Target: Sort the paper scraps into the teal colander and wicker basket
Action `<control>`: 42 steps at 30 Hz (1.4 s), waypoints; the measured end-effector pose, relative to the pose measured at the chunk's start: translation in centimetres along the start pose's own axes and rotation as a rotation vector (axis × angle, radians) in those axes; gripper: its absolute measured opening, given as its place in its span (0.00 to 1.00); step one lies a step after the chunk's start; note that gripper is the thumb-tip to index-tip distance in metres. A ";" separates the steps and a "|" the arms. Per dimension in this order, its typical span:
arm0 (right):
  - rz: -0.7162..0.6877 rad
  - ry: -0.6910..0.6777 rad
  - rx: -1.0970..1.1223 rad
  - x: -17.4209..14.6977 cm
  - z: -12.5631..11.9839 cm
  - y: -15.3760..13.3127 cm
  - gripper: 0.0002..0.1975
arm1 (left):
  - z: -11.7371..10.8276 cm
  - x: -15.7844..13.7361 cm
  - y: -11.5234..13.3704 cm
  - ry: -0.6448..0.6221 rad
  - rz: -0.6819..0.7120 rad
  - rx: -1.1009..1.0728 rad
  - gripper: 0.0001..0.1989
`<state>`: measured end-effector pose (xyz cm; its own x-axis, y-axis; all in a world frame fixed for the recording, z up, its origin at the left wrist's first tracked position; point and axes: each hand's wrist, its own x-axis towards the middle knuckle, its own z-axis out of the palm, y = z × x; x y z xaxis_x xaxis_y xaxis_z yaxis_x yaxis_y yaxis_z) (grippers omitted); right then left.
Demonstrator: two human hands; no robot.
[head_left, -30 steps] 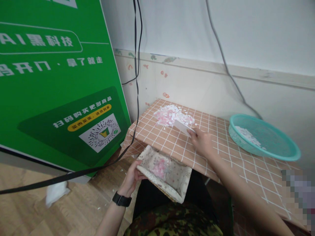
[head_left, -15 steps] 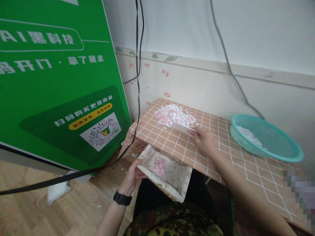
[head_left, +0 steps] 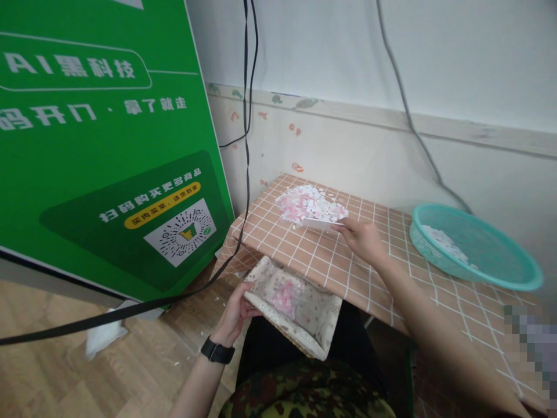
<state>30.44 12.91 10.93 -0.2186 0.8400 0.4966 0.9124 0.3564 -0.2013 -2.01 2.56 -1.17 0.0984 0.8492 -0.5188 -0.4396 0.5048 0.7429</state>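
My left hand (head_left: 239, 310) grips the left rim of a fabric-lined basket (head_left: 314, 313), held tilted just below the table's front edge. Some pink and white paper bits (head_left: 284, 297) lie in it. My right hand (head_left: 362, 238), closed in a pinch, holds the right end of a flat white card (head_left: 319, 223) over the table. The card's long edge stands against the near side of a pile of white and pink paper scraps (head_left: 300, 200). The fingertips partly cover the card's end.
A checked brown tablecloth (head_left: 383, 284) covers the table. At its right stands a turquoise plastic basket (head_left: 500, 249) holding white scraps. A green printed cabinet (head_left: 108, 139) is on the left, with a black strap (head_left: 183, 295) crossing in front. A white bag (head_left: 104, 337) lies on the floor.
My right hand and the card have moved slightly away from me, closer against the scrap pile, and the card now tilts flatter. My left hand and the basket stay nearly still.
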 end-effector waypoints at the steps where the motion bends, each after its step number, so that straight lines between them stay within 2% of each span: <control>1: 0.004 0.007 -0.008 0.1 -0.1 0.0 0.16 | 0.0 0.0 0.0 0.004 -0.001 0.000 0.15; 12: 0.008 -0.012 0.059 0.6 0.0 0.8 0.17 | 0.1 -0.1 0.1 -0.006 -0.006 0.001 0.15; 19: 0.085 0.020 0.043 0.1 -0.2 0.7 0.16 | 0.0 0.0 0.1 -0.009 -0.012 0.007 0.16; 25: 0.049 -0.022 0.114 -0.2 -1.1 1.0 0.16 | 0.0 -0.1 0.2 -0.010 -0.015 -0.003 0.16; 30: 0.110 0.019 0.088 -0.1 -1.2 1.5 0.17 | 0.1 0.0 0.2 -0.005 -0.005 0.004 0.17; 42: 0.104 -0.016 0.122 0.1 -1.4 0.7 0.17 | 0.0 -0.2 0.2 -0.011 -0.013 -0.001 0.17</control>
<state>31.57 12.64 12.03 -0.1314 0.8809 0.4546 0.8816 0.3136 -0.3528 -2.11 2.50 -0.87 0.1142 0.8442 -0.5237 -0.4391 0.5157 0.7356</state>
